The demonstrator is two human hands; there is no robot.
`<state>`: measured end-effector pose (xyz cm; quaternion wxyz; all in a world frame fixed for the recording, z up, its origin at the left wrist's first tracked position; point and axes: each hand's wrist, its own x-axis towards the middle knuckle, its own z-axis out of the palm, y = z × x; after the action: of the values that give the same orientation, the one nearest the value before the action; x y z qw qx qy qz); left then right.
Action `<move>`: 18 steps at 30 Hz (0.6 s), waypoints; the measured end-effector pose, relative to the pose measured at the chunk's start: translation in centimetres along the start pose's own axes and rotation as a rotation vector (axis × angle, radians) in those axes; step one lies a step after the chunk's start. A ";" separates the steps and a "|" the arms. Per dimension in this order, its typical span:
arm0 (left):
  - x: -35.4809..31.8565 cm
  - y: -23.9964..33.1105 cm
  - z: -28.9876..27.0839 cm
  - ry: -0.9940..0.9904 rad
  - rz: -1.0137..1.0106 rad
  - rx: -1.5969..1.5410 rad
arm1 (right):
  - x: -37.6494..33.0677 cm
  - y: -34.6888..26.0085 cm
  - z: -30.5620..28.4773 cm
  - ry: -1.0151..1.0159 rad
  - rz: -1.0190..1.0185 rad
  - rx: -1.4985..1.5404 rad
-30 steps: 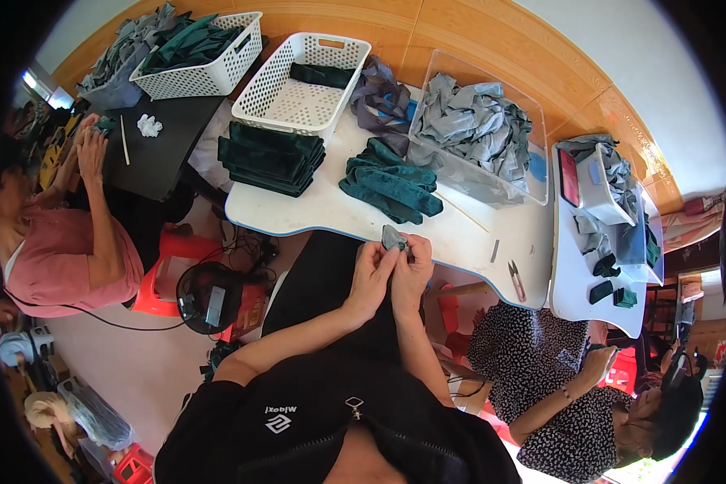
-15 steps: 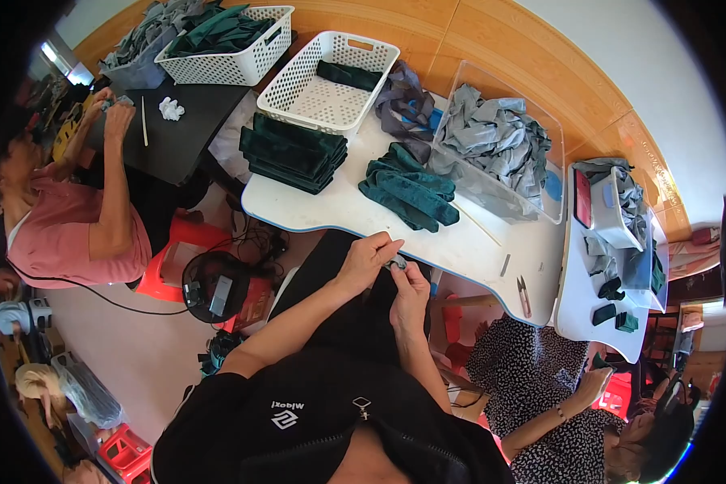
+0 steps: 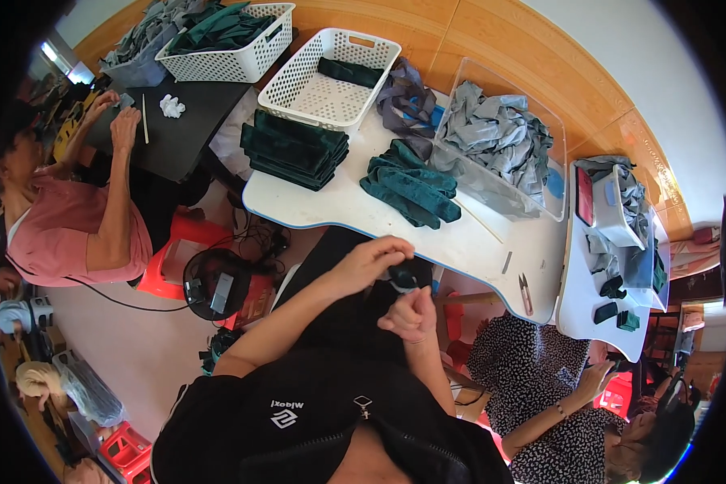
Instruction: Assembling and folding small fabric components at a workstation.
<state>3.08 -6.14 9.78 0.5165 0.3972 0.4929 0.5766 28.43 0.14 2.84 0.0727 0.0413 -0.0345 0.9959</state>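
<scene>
A small piece of dark green and grey cloth (image 3: 403, 279) hangs between my two hands over my lap, just off the table's front edge. My left hand (image 3: 374, 263) is closed on its upper end, with the fingertips partly hiding it. Below and to the right, my right hand (image 3: 411, 316) is closed, pinching the grey lower edge. Nearest on the white table (image 3: 294, 206) lies a loose bunch of green velvet strips (image 3: 411, 189). A neat stack of folded green velvet pieces (image 3: 292, 153) sits to its left.
Behind the stack, a white perforated basket (image 3: 315, 101) holds one green piece. A clear bin (image 3: 504, 141) is heaped with grey cloth. A thin stick (image 3: 480, 222) and thread snips (image 3: 525, 294) lie on the table. Co-workers sit at left and lower right; a black fan (image 3: 215, 284) stands left.
My hands have drawn apart: the left slightly up, the right downward and turned. More of the dark cloth shows between them.
</scene>
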 end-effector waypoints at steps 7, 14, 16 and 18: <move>-1.2 3.3 -0.5 -0.122 -0.076 0.285 | -2.0 -2.9 2.5 0.162 -0.027 0.062; -2.4 0.7 0.1 -0.018 -0.160 -0.116 | -12.9 -7.8 0.2 0.061 0.101 -0.305; -1.6 0.9 -2.0 0.098 -0.147 -0.146 | -14.9 -8.9 -1.6 0.071 -0.163 -0.244; -0.9 1.7 -1.9 0.126 -0.132 -0.163 | -11.9 -8.9 -0.3 0.150 -0.303 -0.332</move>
<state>1.02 -7.26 11.15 0.5518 0.2835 0.5012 0.6033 41.42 7.23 2.04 0.2293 -0.0407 -0.1857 0.9546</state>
